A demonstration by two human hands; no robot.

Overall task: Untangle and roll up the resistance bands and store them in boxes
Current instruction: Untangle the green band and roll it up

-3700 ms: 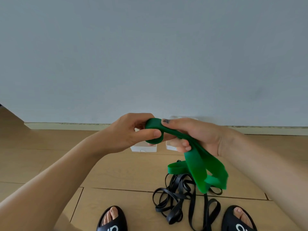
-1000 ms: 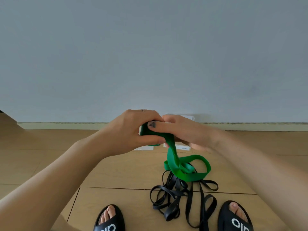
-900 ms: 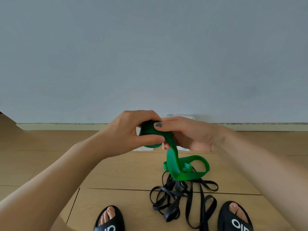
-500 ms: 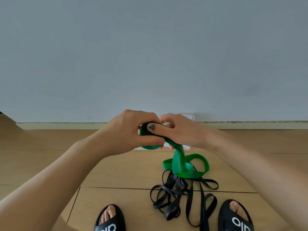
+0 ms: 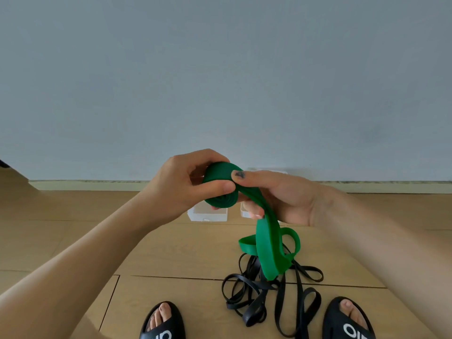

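Gripping the coiled end of the green band (image 5: 221,185) in our left hand (image 5: 186,184), we hold the roll with the thumb across its near face and the fingers curled over the top, so its flat spiral face looks toward us. Our right hand (image 5: 281,196) sits just beside it, touching the same band: the thumb lies flat along the strip where it leaves the roll, and the curled fingers underneath pinch it from below.

From that pinch the free length runs down and a little to the right, so its long axis is close to vertical, hanging below our right hand instead of lying out sideways. Near its low end it folds into a loose loop just above the tangle of black bands (image 5: 271,297) on the wooden floor (image 5: 171,253), between our two sandalled feet.

We judge the next turn depends on this: the slack feeds upward into the roll from the right-hand side, so the right hand guides while the left rotates the coil.

Both forearms reach forward at about the same height, meeting in front of two pale boxes (image 5: 208,214) that stand on the floor by the wall, partly hidden behind our hands.
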